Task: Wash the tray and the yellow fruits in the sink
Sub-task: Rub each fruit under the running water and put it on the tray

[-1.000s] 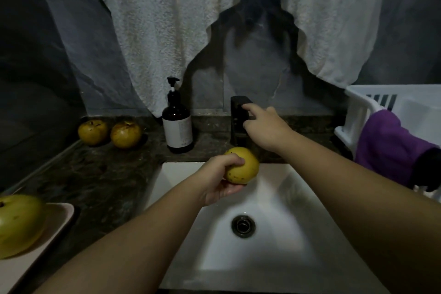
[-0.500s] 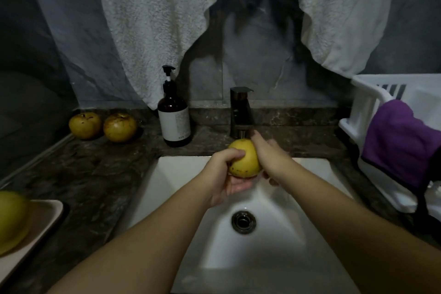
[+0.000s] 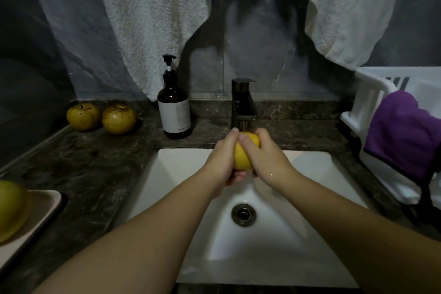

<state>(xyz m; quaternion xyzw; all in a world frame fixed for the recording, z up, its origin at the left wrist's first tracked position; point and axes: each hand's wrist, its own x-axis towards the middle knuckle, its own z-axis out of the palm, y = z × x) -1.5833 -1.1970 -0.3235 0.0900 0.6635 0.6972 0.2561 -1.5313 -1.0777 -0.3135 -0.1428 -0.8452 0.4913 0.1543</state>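
Yellow fruit cupped in both hands under the tap

Yellow and round, the fruit (image 3: 244, 154) sits between the two palms, directly below the spout of the dark faucet (image 3: 243, 105) and above the back of the white sink (image 3: 310, 174). The left hand (image 3: 223, 162) wraps it from the left, fingers curled round its far side with the tips at the top. The right hand (image 3: 265, 157) closes on it from the right, fingers curled over the top so that the tips of both hands nearly meet. The fruit has no clear long axis; it lies inward of both sets of fingers, and neither hand is plainly the nearer. A thin stream appears to fall from the spout onto the fruit, just beyond the fingertips.

A second ago the right hand was up on the faucet and the left alone held the fruit lower over the basin. Half a second ago the right was only arriving at its side. Now both clasp it, raised closer to the spout, likely to rub it.

Well to the left of the fingers, two more yellow fruits (image 3: 101, 117) wait on the counter, and another (image 3: 10, 207) lies on the tray (image 3: 40, 210).
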